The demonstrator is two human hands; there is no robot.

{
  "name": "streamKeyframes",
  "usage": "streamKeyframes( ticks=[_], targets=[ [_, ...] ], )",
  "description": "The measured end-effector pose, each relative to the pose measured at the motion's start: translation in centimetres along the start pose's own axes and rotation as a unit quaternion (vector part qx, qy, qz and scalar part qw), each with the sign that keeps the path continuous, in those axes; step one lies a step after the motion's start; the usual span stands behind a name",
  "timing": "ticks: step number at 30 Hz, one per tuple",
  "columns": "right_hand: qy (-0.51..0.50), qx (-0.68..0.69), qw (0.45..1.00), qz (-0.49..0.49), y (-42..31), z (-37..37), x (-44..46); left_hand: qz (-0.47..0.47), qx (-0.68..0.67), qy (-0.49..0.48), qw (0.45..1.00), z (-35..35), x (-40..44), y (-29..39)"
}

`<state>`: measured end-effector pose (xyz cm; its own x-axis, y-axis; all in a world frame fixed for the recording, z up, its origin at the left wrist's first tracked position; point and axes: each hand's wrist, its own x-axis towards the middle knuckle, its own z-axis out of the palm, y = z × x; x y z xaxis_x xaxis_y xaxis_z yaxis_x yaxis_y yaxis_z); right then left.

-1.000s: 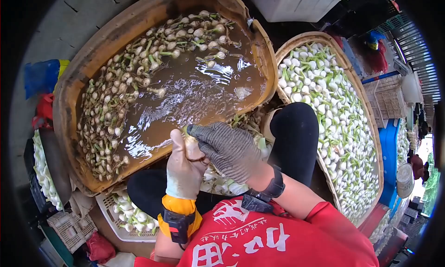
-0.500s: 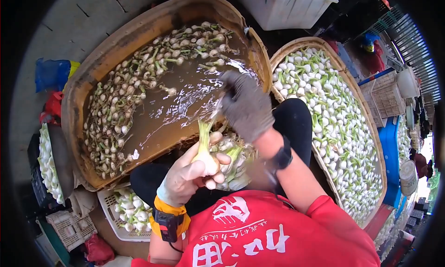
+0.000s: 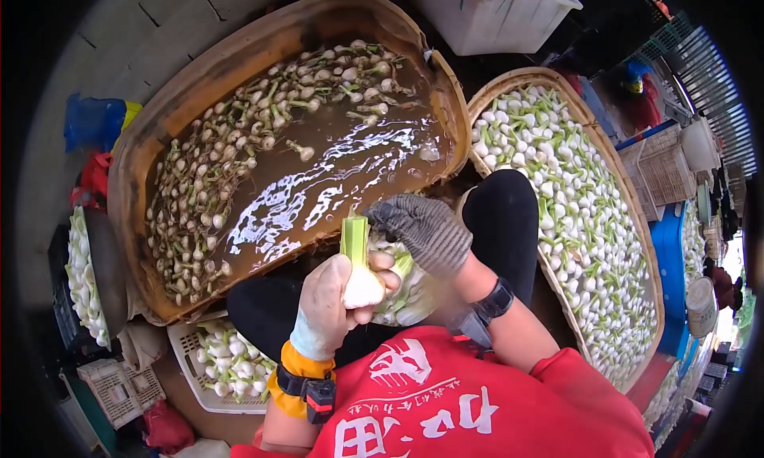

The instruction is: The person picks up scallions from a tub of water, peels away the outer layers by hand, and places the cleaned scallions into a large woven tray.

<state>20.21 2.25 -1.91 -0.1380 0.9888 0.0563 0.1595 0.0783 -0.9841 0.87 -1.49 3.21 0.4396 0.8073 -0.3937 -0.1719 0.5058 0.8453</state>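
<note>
My left hand (image 3: 326, 300), in a thin pale glove, is closed around a fresh garlic bulb (image 3: 362, 287). The bulb's white base points down and its green stem (image 3: 354, 237) stands upright with a flat top. Just right of the stem, my right hand (image 3: 426, 233) wears a grey knit glove with its fingers curled together. Whether anything is pinched in them is hidden. Beneath both hands, in my lap, lies a heap of pale and green garlic peelings (image 3: 407, 287). A blurred grey object (image 3: 471, 328) shows below my right wrist.
A brown tub (image 3: 131, 211) of murky water with unpeeled garlic stands ahead. To the right is a tub (image 3: 646, 275) full of clean white garlic. A white basket (image 3: 187, 354) of garlic sits by my left leg, and a white bin (image 3: 493, 16) stands at the back.
My right hand has come down and back from over the water to beside the stem. Loose strands at the stem's top are gone, leaving it cleaner and greener. Water in the tub ripples.
</note>
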Motion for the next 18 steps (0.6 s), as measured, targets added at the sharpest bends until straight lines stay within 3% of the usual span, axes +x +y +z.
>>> streamKeyframes(
  ticks=[1,3,5,7,9,10,11,13,14,15,17,18],
  targets=[
    [-0.011,0.072,0.997,-0.032,-0.5,0.1,0.1,-0.013,0.017,0.021,1.000,0.3,0.2,0.1],
    [-0.095,-0.067,0.979,0.167,-5.1,-0.2,1.2,-0.034,-0.014,0.007,0.999,-0.8,1.4,-1.1],
    [-0.017,-0.130,0.991,0.012,-4.6,0.9,0.0,0.010,0.142,0.034,0.989,-2.0,2.6,-2.3],
    [-0.024,-0.088,0.996,-0.007,-3.8,1.7,-0.5,0.019,0.225,0.050,0.973,-1.7,3.2,-1.5],
    [-0.011,-0.101,0.994,-0.052,-4.0,1.7,-1.0,0.182,0.397,0.089,0.895,-3.3,4.9,-3.4],
    [-0.020,-0.084,0.987,-0.136,-3.0,1.8,-1.0,0.046,0.192,0.173,0.965,-3.7,5.8,-3.7],
    [-0.021,-0.082,0.987,-0.137,-2.8,1.3,-1.3,0.036,-0.031,0.151,0.987,-3.7,6.2,-4.0],
    [-0.004,-0.148,0.970,-0.191,-3.5,-0.6,-1.6,0.100,0.026,0.179,0.978,-6.2,7.0,-4.0],
    [0.085,-0.189,0.956,-0.209,-4.3,-2.1,-1.6,0.103,-0.143,0.157,0.972,-7.5,7.4,-3.8],
    [0.174,-0.227,0.932,-0.223,-4.8,-3.7,-1.7,0.091,-0.077,0.173,0.978,-8.0,7.1,-2.9],
    [0.411,-0.290,0.842,-0.194,-4.3,-5.9,-1.2,-0.033,0.087,0.101,0.990,-9.1,6.7,-3.0],
    [0.425,-0.272,0.847,-0.168,-4.7,-6.5,-1.1,-0.063,0.259,-0.014,0.964,-9.4,6.7,-2.7]
  ],
)
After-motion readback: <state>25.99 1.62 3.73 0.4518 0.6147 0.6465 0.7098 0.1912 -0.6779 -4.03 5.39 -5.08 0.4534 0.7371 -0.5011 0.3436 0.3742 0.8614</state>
